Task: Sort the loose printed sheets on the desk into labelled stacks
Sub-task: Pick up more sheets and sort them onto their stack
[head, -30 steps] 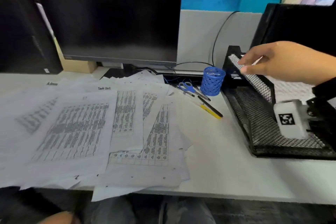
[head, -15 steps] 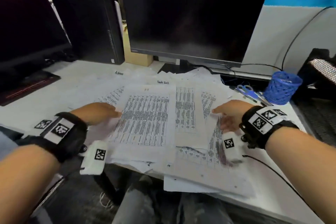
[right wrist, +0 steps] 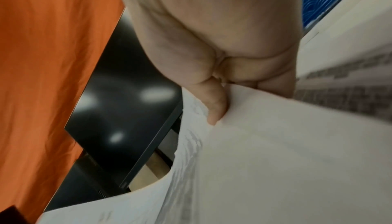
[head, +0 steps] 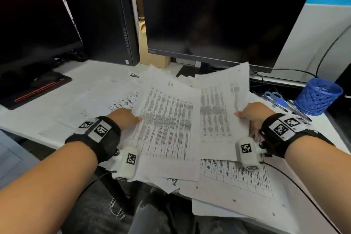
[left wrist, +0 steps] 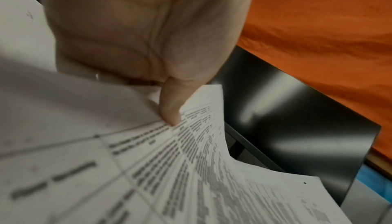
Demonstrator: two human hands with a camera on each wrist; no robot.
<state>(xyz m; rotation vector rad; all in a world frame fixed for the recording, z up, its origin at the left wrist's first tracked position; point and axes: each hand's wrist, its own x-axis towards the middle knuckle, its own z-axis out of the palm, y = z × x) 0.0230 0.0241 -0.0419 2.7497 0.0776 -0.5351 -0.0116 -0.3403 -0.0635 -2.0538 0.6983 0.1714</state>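
Note:
A bundle of white printed sheets (head: 171, 119) with dense tables is lifted off the desk in front of the monitor. My left hand (head: 125, 118) pinches its left edge, thumb on top of the print, as the left wrist view shows of the left hand (left wrist: 169, 110) on the sheets (left wrist: 191, 169). My right hand (head: 252, 114) grips the right edge; in the right wrist view the right hand (right wrist: 216, 110) has its thumb pressed on the paper (right wrist: 275, 160). More loose sheets (head: 237, 180) lie beneath. A handwritten "Admin" label (head: 134, 75) lies behind the pile.
A dark monitor (head: 218, 15) stands right behind the papers, a black computer case (head: 100, 24) to its left and a second screen (head: 28, 24) further left. A blue mesh pen cup (head: 318, 96), scissors (head: 274, 98) and pens lie at the right. Sheets overhang the desk's front edge.
My right hand came back from the black wire tray at the right. Both hands took hold of the pile's sides and raised a bundle of sheets off the desk; my view turned left.

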